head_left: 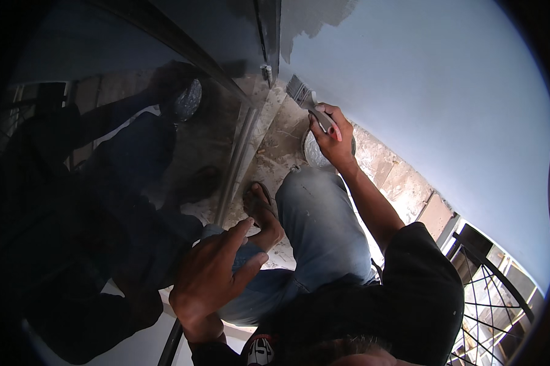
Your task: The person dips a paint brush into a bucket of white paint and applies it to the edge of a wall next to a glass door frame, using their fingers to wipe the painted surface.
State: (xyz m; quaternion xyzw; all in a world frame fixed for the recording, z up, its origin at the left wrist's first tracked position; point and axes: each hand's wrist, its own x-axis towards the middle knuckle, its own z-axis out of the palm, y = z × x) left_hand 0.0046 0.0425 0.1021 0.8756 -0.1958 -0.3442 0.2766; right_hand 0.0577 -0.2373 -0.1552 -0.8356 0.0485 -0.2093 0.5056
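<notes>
My right hand point(334, 139) grips a paintbrush point(313, 102) by its dark handle with a reddish end. The bristles point up and left, close to the corner where the pale blue-grey wall point(421, 91) meets a dark door frame. Partly hidden behind that hand and wrist, a round container point(314, 154) with a shiny, whitish, mottled surface stands by the wall. My left hand point(211, 277) is raised over my left leg, fingers stretched out and nothing in them.
A dark glossy panel point(122, 152) on the left mirrors my body. Darker grey paint point(308, 21) covers the wall's top left. The floor point(278, 143) is spattered with white. A spoked wheel point(488, 293) stands at lower right.
</notes>
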